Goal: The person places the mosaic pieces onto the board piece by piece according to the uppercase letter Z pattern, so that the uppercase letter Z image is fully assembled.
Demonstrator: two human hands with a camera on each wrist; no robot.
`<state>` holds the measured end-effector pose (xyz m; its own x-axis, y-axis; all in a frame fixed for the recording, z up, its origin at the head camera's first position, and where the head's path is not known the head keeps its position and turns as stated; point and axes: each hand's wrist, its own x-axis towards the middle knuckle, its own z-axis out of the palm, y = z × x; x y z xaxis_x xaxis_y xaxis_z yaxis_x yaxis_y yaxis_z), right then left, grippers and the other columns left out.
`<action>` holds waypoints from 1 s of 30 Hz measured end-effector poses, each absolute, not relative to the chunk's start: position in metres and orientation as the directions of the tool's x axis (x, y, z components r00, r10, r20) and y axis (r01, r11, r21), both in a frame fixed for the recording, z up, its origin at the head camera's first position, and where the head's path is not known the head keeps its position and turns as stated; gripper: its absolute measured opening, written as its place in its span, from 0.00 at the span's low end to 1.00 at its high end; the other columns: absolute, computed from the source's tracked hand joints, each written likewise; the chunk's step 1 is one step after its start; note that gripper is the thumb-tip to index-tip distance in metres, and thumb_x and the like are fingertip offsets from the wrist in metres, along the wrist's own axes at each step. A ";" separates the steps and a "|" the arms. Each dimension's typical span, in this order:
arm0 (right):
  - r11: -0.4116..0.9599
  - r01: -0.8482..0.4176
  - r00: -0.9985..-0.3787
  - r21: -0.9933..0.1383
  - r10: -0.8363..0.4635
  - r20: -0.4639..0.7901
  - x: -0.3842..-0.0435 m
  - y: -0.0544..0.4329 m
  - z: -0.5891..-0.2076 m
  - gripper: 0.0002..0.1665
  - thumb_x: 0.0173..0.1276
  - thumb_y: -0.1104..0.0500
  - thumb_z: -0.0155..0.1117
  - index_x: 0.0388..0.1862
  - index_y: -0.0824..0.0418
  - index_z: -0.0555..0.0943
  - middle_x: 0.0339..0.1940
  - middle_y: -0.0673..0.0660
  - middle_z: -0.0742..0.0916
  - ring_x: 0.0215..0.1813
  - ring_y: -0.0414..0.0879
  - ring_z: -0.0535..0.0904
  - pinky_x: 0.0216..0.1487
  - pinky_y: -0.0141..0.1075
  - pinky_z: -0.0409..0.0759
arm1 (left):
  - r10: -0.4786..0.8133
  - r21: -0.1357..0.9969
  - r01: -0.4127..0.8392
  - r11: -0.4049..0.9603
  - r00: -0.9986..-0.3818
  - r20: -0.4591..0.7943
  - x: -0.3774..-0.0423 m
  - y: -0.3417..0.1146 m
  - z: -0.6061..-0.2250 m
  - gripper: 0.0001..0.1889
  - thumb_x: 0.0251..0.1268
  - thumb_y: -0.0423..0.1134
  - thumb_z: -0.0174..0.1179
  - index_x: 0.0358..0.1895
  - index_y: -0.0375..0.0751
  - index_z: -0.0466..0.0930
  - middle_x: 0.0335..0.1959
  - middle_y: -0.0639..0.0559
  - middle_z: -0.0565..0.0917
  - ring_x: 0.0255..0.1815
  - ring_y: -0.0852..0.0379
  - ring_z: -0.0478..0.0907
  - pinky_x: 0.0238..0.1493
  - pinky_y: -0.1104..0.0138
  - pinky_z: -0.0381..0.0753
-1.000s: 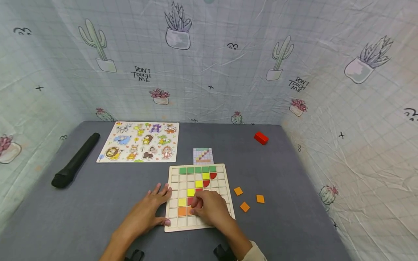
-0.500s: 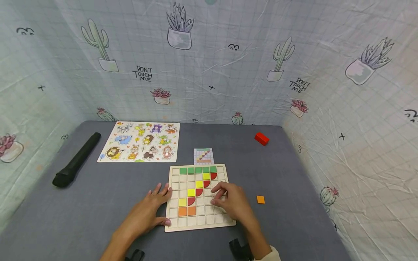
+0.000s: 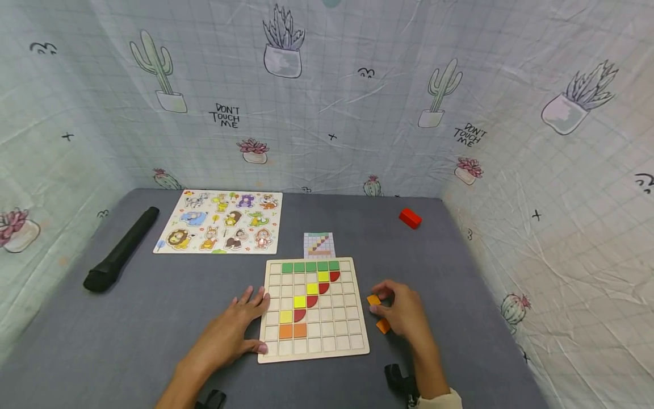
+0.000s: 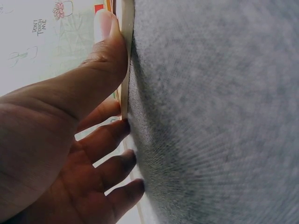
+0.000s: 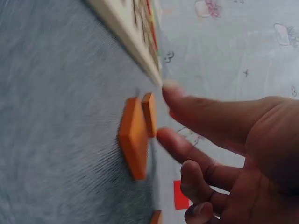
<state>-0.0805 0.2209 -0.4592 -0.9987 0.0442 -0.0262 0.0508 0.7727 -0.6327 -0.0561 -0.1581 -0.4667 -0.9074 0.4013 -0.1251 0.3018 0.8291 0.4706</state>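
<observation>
My left hand (image 3: 232,325) rests spread at the left side of a wooden grid board (image 3: 334,343), its fingertips and thumb at the edge. The left wrist view has the thumb (image 4: 100,58) lying along that edge. Colored tiles sit on the board: a green row, a diagonal of yellow squares (image 3: 299,302) with red quarter-rounds (image 3: 312,301), and two orange squares (image 3: 293,331). Right of the board, my right hand (image 3: 403,312) has thumb and forefinger parted around a loose orange tile (image 3: 373,299). A second orange tile (image 3: 383,325) lies just below the hand.
A small pattern card (image 3: 319,245) touches the board's far edge. An animal puzzle board (image 3: 219,221) lies back left, beside a black microphone (image 3: 121,250). One red block (image 3: 410,218) stands back right. Patterned cloth (image 3: 327,102) walls the table (image 3: 168,318).
My right hand has moved right, off the board to the loose orange tiles, uncovering the board's two orange squares and now covering the rightmost loose tile. The left hand has stayed put.
</observation>
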 end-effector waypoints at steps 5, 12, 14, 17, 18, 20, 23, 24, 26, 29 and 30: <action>0.813 0.075 -0.997 -0.578 0.062 -0.043 -0.082 0.222 -0.463 0.17 0.58 0.62 0.85 0.46 0.52 0.90 0.34 0.49 0.86 0.38 0.45 0.79 0.44 0.40 0.76 | 0.410 0.473 0.313 0.824 -0.905 -0.115 -0.055 -0.158 -0.466 0.56 0.44 0.53 0.82 0.80 0.37 0.68 0.84 0.37 0.64 0.86 0.32 0.55 0.81 0.34 0.61; 0.817 0.096 -0.995 -0.569 0.075 -0.060 -0.083 0.221 -0.467 0.13 0.59 0.58 0.85 0.38 0.50 0.87 0.31 0.48 0.83 0.33 0.43 0.75 0.37 0.37 0.72 | 0.414 0.478 0.318 0.819 -0.904 -0.106 -0.055 -0.160 -0.466 0.56 0.44 0.53 0.82 0.80 0.37 0.68 0.84 0.37 0.64 0.86 0.31 0.55 0.81 0.34 0.61; 0.817 0.098 -0.995 -0.569 0.080 -0.056 -0.083 0.221 -0.467 0.14 0.58 0.58 0.86 0.35 0.50 0.85 0.31 0.48 0.84 0.33 0.43 0.75 0.37 0.37 0.72 | 0.412 0.476 0.315 0.821 -0.904 -0.112 -0.055 -0.159 -0.466 0.56 0.44 0.54 0.82 0.80 0.37 0.68 0.84 0.37 0.65 0.86 0.31 0.55 0.81 0.34 0.61; 0.814 0.094 -0.995 -0.573 0.089 -0.037 -0.082 0.221 -0.467 0.15 0.58 0.57 0.86 0.32 0.51 0.84 0.30 0.48 0.85 0.32 0.42 0.76 0.36 0.36 0.73 | 0.404 0.471 0.304 0.828 -0.906 -0.126 -0.056 -0.159 -0.467 0.57 0.44 0.54 0.82 0.80 0.37 0.68 0.84 0.38 0.64 0.86 0.32 0.55 0.82 0.35 0.60; 0.812 0.091 -0.995 -0.576 0.091 -0.029 -0.082 0.221 -0.467 0.15 0.58 0.57 0.86 0.32 0.51 0.84 0.29 0.47 0.85 0.32 0.42 0.76 0.35 0.36 0.73 | 0.401 0.471 0.300 0.830 -0.907 -0.129 -0.056 -0.159 -0.467 0.57 0.43 0.54 0.82 0.80 0.38 0.68 0.84 0.38 0.64 0.87 0.32 0.55 0.82 0.35 0.60; 0.806 0.085 -0.995 -0.586 0.096 -0.013 -0.082 0.220 -0.467 0.14 0.59 0.56 0.85 0.31 0.51 0.83 0.27 0.47 0.85 0.30 0.41 0.76 0.33 0.35 0.72 | 0.399 0.472 0.296 0.831 -0.907 -0.133 -0.056 -0.159 -0.467 0.57 0.43 0.54 0.83 0.80 0.38 0.68 0.84 0.38 0.64 0.87 0.32 0.55 0.82 0.35 0.60; 0.786 0.067 -0.996 -0.614 0.092 0.008 -0.081 0.218 -0.466 0.11 0.63 0.57 0.83 0.34 0.51 0.84 0.26 0.47 0.84 0.27 0.42 0.73 0.30 0.34 0.70 | 0.408 0.472 0.308 0.826 -0.904 -0.126 -0.055 -0.159 -0.467 0.57 0.43 0.54 0.82 0.80 0.37 0.68 0.84 0.38 0.65 0.86 0.31 0.55 0.81 0.34 0.61; 0.779 0.056 -0.996 -0.624 0.086 0.018 -0.081 0.216 -0.465 0.10 0.64 0.57 0.82 0.36 0.51 0.85 0.26 0.48 0.83 0.27 0.42 0.73 0.29 0.34 0.70 | 0.409 0.474 0.307 0.825 -0.904 -0.126 -0.055 -0.159 -0.467 0.57 0.43 0.54 0.82 0.80 0.38 0.68 0.84 0.38 0.65 0.86 0.32 0.55 0.81 0.34 0.61; 0.764 0.028 -0.997 -0.645 0.067 0.036 -0.080 0.212 -0.464 0.08 0.66 0.58 0.80 0.40 0.51 0.87 0.27 0.48 0.82 0.26 0.42 0.72 0.28 0.33 0.69 | 0.410 0.475 0.309 0.824 -0.904 -0.124 -0.055 -0.159 -0.468 0.57 0.43 0.55 0.82 0.80 0.37 0.68 0.83 0.38 0.65 0.86 0.31 0.55 0.81 0.34 0.61; 0.737 -0.014 -0.998 -0.676 0.030 0.053 -0.078 0.202 -0.461 0.09 0.67 0.59 0.79 0.43 0.50 0.89 0.27 0.48 0.81 0.26 0.42 0.71 0.27 0.32 0.69 | 0.406 0.474 0.306 0.826 -0.905 -0.123 -0.055 -0.159 -0.468 0.57 0.43 0.54 0.83 0.80 0.37 0.68 0.84 0.37 0.65 0.86 0.31 0.55 0.81 0.34 0.60; 0.727 -0.022 -0.999 -0.686 0.016 0.049 -0.077 0.198 -0.461 0.09 0.67 0.60 0.78 0.43 0.49 0.89 0.27 0.48 0.81 0.26 0.42 0.71 0.27 0.32 0.69 | 0.403 0.475 0.303 0.826 -0.907 -0.123 -0.056 -0.159 -0.468 0.57 0.43 0.54 0.83 0.80 0.37 0.68 0.84 0.38 0.64 0.87 0.32 0.54 0.82 0.34 0.60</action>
<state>-0.0773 0.1985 -0.4605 -0.9987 0.0164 0.0492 -0.0219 0.7268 -0.6865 -0.0557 -0.1586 -0.4683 -0.9068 0.4033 -0.1231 0.3031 0.8264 0.4746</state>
